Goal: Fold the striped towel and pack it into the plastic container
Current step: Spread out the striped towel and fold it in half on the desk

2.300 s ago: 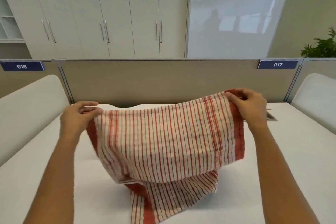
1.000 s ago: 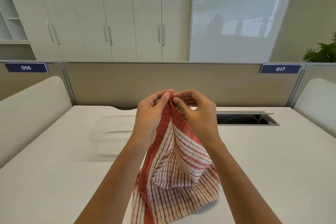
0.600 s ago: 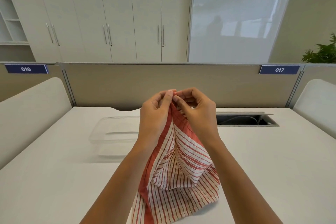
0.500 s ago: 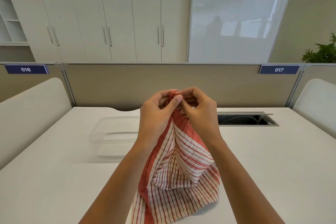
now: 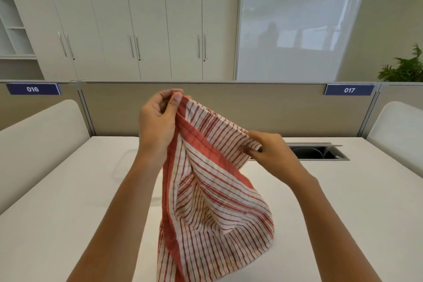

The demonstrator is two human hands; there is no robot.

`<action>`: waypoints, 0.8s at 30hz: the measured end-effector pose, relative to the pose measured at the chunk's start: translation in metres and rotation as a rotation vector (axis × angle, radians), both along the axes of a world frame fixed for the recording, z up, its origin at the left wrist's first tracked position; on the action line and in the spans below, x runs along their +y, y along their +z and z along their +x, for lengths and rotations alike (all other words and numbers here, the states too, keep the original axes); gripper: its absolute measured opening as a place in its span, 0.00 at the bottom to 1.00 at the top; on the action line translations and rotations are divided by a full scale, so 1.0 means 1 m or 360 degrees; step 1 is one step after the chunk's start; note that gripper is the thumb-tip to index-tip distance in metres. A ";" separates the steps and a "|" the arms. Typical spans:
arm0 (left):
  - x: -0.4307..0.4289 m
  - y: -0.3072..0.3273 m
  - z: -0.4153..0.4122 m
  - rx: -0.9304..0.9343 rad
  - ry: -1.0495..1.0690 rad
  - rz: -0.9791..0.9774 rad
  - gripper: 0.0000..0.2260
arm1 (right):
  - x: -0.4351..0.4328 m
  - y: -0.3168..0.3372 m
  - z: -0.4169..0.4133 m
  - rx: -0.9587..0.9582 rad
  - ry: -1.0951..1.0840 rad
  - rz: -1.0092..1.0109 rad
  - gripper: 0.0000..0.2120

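The red-and-white striped towel (image 5: 212,201) hangs doubled over above the white table, its lower end sagging near the table's front. My left hand (image 5: 158,121) pinches both top corners together, held high. My right hand (image 5: 265,149) grips the towel's folded upper edge lower down and to the right, stretching that edge taut between the hands. The clear plastic container (image 5: 123,165) lies on the table behind my left forearm, mostly hidden by the arm and the towel.
A beige partition (image 5: 251,107) closes off the back of the white table (image 5: 57,224). An open cable slot (image 5: 318,152) sits at the back right, just behind my right hand. White padded dividers stand at both sides.
The towel, first held spread wide, was brought corner to corner. My left hand now holds both corners, and my right hand has slid down and right along the folded edge.
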State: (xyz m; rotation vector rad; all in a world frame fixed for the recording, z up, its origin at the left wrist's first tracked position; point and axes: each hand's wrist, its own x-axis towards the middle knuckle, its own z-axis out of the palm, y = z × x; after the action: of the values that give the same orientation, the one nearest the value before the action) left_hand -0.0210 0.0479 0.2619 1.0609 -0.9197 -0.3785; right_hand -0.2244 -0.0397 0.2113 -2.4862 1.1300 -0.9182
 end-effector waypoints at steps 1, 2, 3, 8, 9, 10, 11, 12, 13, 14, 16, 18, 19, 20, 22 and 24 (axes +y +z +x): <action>0.001 0.002 0.002 -0.0037 0.0023 -0.0008 0.04 | -0.002 0.004 -0.003 0.0035 -0.0058 -0.0214 0.11; 0.002 0.004 0.004 -0.0057 0.0051 -0.0019 0.04 | -0.004 0.009 -0.006 0.0101 -0.0144 -0.0464 0.11; 0.002 0.006 0.006 -0.0051 0.0078 -0.0039 0.04 | -0.006 0.016 -0.010 0.0127 -0.0244 -0.0658 0.11; 0.005 0.018 0.016 0.0146 -0.0029 -0.0119 0.05 | -0.002 0.052 -0.023 -0.0297 -0.0367 -0.0757 0.13; 0.004 0.019 0.015 0.0172 -0.0051 -0.0135 0.05 | 0.000 0.058 -0.022 -0.0443 -0.0310 -0.0737 0.12; 0.002 0.020 0.013 0.0197 -0.0065 -0.0159 0.05 | 0.004 0.062 -0.021 -0.0604 -0.0257 -0.0695 0.10; 0.001 0.021 0.012 0.0220 -0.0080 -0.0178 0.05 | 0.008 0.066 -0.019 -0.0756 -0.0210 -0.0636 0.08; 0.000 0.022 0.010 0.0244 -0.0102 -0.0189 0.05 | 0.012 0.069 -0.017 -0.0890 -0.0164 -0.0587 0.08; -0.001 0.024 0.008 0.0272 -0.0129 -0.0197 0.05 | 0.015 0.072 -0.015 -0.1011 -0.0111 -0.0554 0.08; -0.002 0.025 0.006 0.0307 -0.0154 -0.0205 0.06 | 0.018 0.075 -0.014 -0.1125 -0.0047 -0.0529 0.09; -0.003 0.028 0.005 0.0377 -0.0185 -0.0227 0.06 | 0.023 0.081 -0.012 -0.1314 0.0096 -0.0482 0.11; -0.004 0.030 0.003 0.0379 -0.0163 -0.0242 0.06 | 0.026 0.084 -0.012 -0.1427 0.0177 -0.0461 0.13; -0.005 0.030 0.001 0.0357 -0.0139 -0.0256 0.06 | 0.025 0.085 -0.012 -0.1454 0.0168 -0.0457 0.13; -0.005 0.030 0.000 0.0328 -0.0117 -0.0277 0.06 | 0.024 0.085 -0.012 -0.1449 0.0132 -0.0458 0.12; -0.006 0.031 -0.007 0.0257 -0.0107 -0.0298 0.06 | 0.022 0.084 -0.010 -0.1317 -0.0047 -0.0539 0.13; -0.008 0.034 -0.015 0.0203 -0.0176 -0.0304 0.06 | 0.023 0.081 -0.004 -0.1058 -0.0269 -0.0755 0.16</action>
State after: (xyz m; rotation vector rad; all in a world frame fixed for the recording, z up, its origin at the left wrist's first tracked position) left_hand -0.0356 0.0397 0.2958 0.8045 -0.8839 -0.4361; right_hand -0.2289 -0.0163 0.2926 -2.1028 0.9643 -2.0627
